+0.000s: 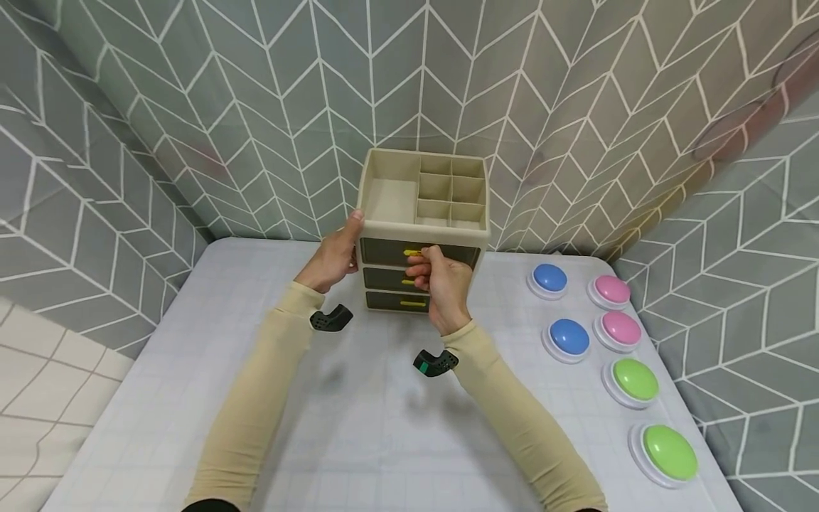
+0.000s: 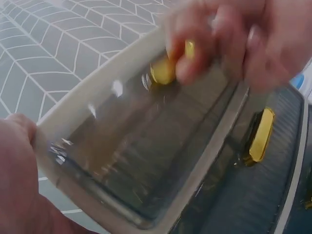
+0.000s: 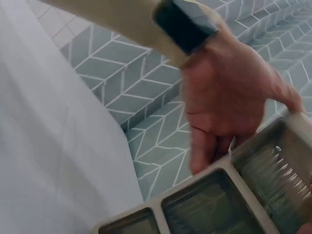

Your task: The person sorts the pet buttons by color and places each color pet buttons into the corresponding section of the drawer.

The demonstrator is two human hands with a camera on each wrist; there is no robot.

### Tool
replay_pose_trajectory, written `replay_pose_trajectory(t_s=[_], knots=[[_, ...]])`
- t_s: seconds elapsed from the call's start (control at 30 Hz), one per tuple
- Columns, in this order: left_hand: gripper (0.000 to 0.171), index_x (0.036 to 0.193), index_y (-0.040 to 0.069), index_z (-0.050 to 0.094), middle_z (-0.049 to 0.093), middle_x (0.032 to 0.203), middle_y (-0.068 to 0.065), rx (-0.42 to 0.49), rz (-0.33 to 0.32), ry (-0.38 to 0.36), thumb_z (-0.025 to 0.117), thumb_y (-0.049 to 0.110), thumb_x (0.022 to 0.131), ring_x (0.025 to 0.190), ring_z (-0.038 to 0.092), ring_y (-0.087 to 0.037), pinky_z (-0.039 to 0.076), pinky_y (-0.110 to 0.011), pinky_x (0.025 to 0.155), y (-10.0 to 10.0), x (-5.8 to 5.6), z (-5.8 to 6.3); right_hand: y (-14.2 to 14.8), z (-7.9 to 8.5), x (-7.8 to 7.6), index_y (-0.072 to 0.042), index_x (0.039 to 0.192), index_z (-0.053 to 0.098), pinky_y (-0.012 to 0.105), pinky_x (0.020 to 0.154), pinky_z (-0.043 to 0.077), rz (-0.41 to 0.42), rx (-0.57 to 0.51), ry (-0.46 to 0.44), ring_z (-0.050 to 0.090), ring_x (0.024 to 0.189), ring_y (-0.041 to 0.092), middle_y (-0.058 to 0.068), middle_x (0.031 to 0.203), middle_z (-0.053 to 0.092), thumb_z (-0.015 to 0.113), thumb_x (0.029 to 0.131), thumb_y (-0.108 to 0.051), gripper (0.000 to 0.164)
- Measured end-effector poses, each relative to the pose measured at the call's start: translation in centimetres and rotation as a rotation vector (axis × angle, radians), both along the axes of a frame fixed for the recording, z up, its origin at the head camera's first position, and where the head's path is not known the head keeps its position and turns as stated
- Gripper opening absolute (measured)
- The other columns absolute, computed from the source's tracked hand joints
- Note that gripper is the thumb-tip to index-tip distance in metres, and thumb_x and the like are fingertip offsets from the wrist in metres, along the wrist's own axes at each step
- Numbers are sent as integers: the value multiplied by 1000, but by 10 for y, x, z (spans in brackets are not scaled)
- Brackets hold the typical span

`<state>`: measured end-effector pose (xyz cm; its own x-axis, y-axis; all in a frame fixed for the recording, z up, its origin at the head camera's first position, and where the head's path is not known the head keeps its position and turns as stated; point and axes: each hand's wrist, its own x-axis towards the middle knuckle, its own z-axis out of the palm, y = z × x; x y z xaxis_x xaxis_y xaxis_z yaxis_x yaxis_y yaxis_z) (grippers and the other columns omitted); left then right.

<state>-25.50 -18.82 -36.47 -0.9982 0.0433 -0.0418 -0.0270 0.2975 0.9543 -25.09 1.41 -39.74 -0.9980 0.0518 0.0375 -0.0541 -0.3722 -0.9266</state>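
A beige desktop drawer organizer [image 1: 422, 231] stands upright toward the back of the table. It has three dark translucent drawers with yellow handles under an open compartment top. My left hand [image 1: 334, 254] holds the organizer's left side, its thumb at the top front corner; the right wrist view shows this hand [image 3: 234, 92] with its fingers against the side wall. At the top drawer [image 2: 131, 141], my right hand [image 1: 441, 284] pinches the yellow handle [image 2: 163, 72] between thumb and fingers. Those fingers are blurred in the left wrist view and partly cover the handle. The top drawer looks closed.
On the table's right side stand several round push buttons: blue ones [image 1: 568, 337], pink ones [image 1: 621, 328] and green ones [image 1: 670, 451]. A patterned grey curtain [image 1: 288, 107] rises close behind the organizer. White cloth [image 1: 377, 427] covers the table.
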Motion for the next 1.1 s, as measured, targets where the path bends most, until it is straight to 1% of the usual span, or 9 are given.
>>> replay_pose_trajectory(t_s=[0.1,0.23,0.4,0.5,0.6,0.73,0.87,1.03,1.1], knots=[[89,144,-3,54,63,118,-20,-35,-1,-6,20,70,107,97,61,-20,54,-37,89,2,-2,3,3,-1,11,2,87,79,21,50,49,-13,7,16,65,51,9,0,65,73,60,99,-10,25],[91,137,-5,56,61,104,-16,-93,-15,-2,18,72,106,89,59,-21,53,-40,89,1,-3,10,10,-3,21,1,88,79,20,51,48,-3,15,39,63,51,9,0,65,73,58,101,-11,27],[83,134,-4,56,60,97,-11,-92,-45,9,17,65,110,87,59,-19,53,-32,82,1,-3,13,18,-6,26,2,85,80,20,53,49,26,54,66,62,51,10,0,62,72,59,101,-12,30],[83,135,-4,56,59,96,-12,-99,-44,24,17,66,109,87,60,-19,52,-28,79,4,-4,14,21,-5,34,3,86,81,21,53,49,44,67,59,63,52,11,0,62,72,59,101,-13,31],[85,133,-5,55,56,93,-13,-118,-37,19,17,67,109,87,59,-20,53,-29,80,5,-6,12,24,-4,46,5,88,80,21,52,48,52,75,47,61,50,10,0,60,71,59,101,-13,30],[86,132,-7,55,55,92,-13,-133,-31,4,17,66,109,88,58,-21,53,-35,86,5,-7,9,30,-4,67,8,87,79,21,50,46,59,74,33,56,46,9,0,57,69,59,100,-11,30],[86,129,-8,55,55,94,-14,-125,-29,-8,17,66,109,90,58,-26,54,-46,96,4,-7,7,35,-7,85,9,87,78,21,49,46,69,57,7,55,45,9,0,56,69,58,100,-9,31],[85,128,-9,53,53,96,-17,-109,-22,-30,16,65,110,92,57,-31,51,-55,105,6,-3,6,40,-15,96,9,88,79,20,49,46,81,47,-30,54,44,8,0,55,68,57,100,-9,30],[84,126,-8,53,53,95,-17,-108,-20,-34,16,65,110,92,57,-32,52,-53,104,8,-1,5,42,-18,98,9,89,79,21,49,45,84,59,-34,53,44,8,-1,54,67,58,100,-9,30]])
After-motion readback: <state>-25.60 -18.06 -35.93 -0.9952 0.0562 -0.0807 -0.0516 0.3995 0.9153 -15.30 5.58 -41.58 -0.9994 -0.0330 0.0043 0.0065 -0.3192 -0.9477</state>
